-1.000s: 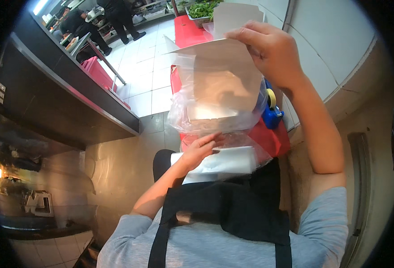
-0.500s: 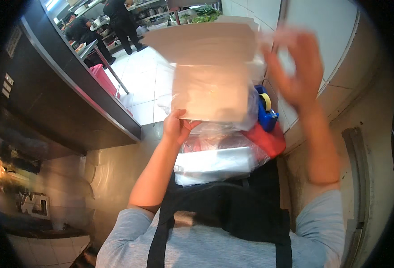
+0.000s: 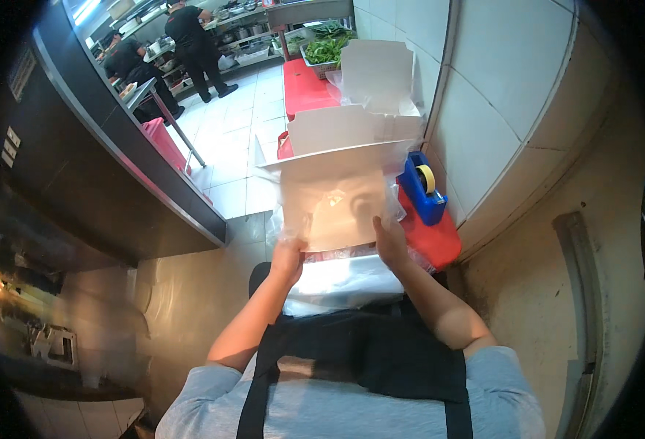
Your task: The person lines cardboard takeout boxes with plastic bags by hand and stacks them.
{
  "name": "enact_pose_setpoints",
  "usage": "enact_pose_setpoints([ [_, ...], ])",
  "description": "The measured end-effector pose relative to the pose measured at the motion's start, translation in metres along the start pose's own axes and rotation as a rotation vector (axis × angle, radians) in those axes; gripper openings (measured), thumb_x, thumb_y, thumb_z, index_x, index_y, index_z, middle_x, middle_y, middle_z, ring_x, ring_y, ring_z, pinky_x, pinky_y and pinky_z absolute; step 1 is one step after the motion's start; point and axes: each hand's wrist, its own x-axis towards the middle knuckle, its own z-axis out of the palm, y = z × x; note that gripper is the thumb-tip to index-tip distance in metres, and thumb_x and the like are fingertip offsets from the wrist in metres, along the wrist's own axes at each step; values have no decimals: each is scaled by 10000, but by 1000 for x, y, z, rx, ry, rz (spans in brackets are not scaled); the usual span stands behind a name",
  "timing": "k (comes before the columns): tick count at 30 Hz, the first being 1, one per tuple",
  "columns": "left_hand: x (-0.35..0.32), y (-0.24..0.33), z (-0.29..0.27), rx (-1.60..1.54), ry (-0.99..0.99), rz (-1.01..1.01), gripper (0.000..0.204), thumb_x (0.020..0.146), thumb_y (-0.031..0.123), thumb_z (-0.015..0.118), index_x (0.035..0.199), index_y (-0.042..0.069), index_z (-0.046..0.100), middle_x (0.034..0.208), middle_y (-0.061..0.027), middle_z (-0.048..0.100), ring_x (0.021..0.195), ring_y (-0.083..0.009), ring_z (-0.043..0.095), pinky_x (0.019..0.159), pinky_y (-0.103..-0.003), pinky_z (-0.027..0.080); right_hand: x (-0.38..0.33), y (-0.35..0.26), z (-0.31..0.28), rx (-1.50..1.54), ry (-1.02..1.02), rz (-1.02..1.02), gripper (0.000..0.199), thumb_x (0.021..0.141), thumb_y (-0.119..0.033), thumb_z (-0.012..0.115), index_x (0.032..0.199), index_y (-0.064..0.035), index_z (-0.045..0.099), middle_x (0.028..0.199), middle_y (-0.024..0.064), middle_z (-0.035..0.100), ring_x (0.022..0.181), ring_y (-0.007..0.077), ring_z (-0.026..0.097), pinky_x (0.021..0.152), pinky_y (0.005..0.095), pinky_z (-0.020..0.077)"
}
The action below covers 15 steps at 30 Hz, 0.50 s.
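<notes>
A cardboard box (image 3: 333, 194), brown inside with pale outer edges, stands open in front of me, above my lap. My left hand (image 3: 289, 257) is closed on its near left corner. At the near right side, my right hand (image 3: 390, 240) grips the box with the thumb along its edge. The fingers under the box are hidden. Just below it, a stack of clear plastic bags (image 3: 346, 282) lies on my lap. Beyond the box are more pale open cardboard pieces, one with a raised lid (image 3: 378, 72).
A blue tape dispenser (image 3: 423, 192) with yellowish tape sits on a red surface (image 3: 439, 245) to the right, beside the tiled wall (image 3: 501, 95). Leafy greens (image 3: 327, 51) fill a basket farther off. Two people (image 3: 190, 47) stand at shelves, far left, near a pink bin (image 3: 165, 143).
My right hand has come down from its raised place at upper right onto the box. The box has come nearer to me, and its tall brown flap no longer blocks the cardboard behind.
</notes>
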Motion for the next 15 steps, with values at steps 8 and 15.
enact_pose_setpoints([
  [8, 29, 72, 9, -476, -297, 404, 786, 809, 8, 552, 1493, 112, 180, 1475, -149, 334, 1331, -233, 374, 1026, -385, 379, 172, -56, -84, 53, 265, -212, 301, 876, -87, 474, 1171, -45, 510, 786, 112, 602, 623, 217, 584, 551, 341, 479],
  [15, 8, -41, -41, 790, -152, 318, 693, 778, 97, 657, 1413, 60, 382, 1382, -165, 468, 1276, -348, 433, 1058, -411, 344, 303, -176, -150, -993, 522, -290, 361, 852, -114, 433, 1202, -43, 486, 1081, 277, 607, 1015, 456, 576, 880, 500, 463],
])
